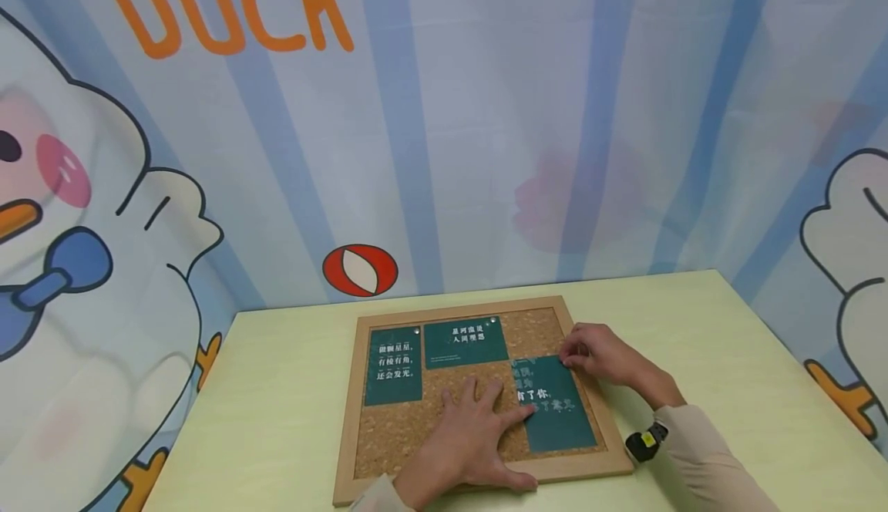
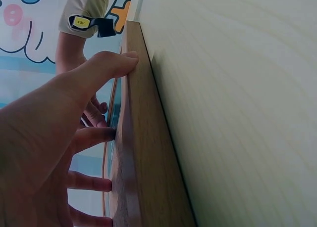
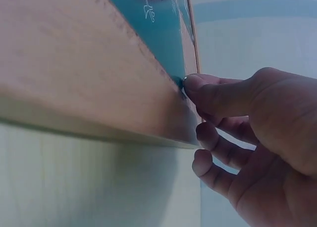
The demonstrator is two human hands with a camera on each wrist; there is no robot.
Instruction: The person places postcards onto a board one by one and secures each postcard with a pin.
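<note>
A wood-framed cork board (image 1: pixel 388 442) lies on the table, bearing several dark green cards with white writing. My left hand (image 1: pixel 472 431) spreads its fingers over the cork; its index fingertip touches the left edge of the right-hand card (image 1: pixel 562 431). In the left wrist view, the left thumb (image 2: pixel 111 64) rests on the frame's front edge. My right hand (image 1: pixel 603 354) is at that card's upper right corner. There, in the right wrist view, thumb and index finger (image 3: pixel 203 91) pinch a small pin (image 3: pixel 184 79), mostly hidden by the fingertips.
A left card (image 1: pixel 393 381) and a top middle card (image 1: pixel 465 350) each have a small silver pin (image 1: pixel 493 320) at the upper right corner. Pale yellow tabletop (image 1: pixel 264 419) surrounds the board. A printed curtain (image 1: pixel 472 149) stands behind; a black watch (image 1: pixel 645 442) is on the right wrist.
</note>
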